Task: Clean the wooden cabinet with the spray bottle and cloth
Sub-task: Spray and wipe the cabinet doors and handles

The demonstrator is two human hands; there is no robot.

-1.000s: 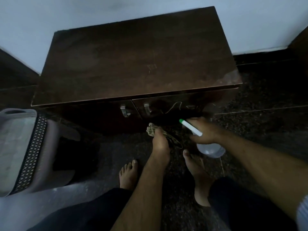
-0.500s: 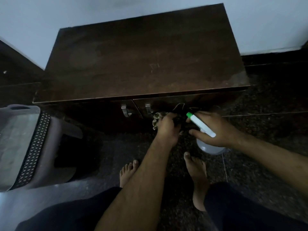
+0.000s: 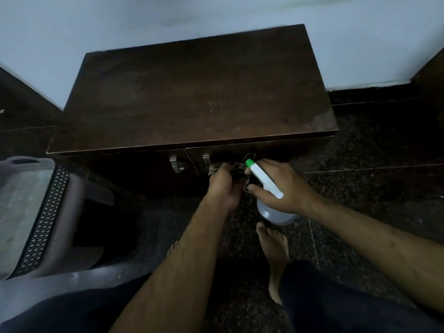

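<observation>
A low dark wooden cabinet [image 3: 197,97] stands against the pale wall, with two metal door handles [image 3: 174,163] on its front. My left hand [image 3: 224,186] grips a crumpled patterned cloth [image 3: 217,167] and presses it against the right door, just right of the handles. My right hand [image 3: 281,186] holds a white spray bottle [image 3: 265,180] with a green nozzle tip, its clear body hanging below the hand. The nozzle points at the cloth and the door. The two hands are nearly touching.
A grey plastic chair [image 3: 45,212] with a perforated dark band stands at the left, close to the cabinet's front. My bare right foot [image 3: 274,246] rests on the dark speckled floor [image 3: 372,200]. Dark skirting runs along the wall at both sides.
My left hand has lifted the cloth from near the floor up onto the right door. My right hand and the bottle rose with it and closed in on the left hand.
</observation>
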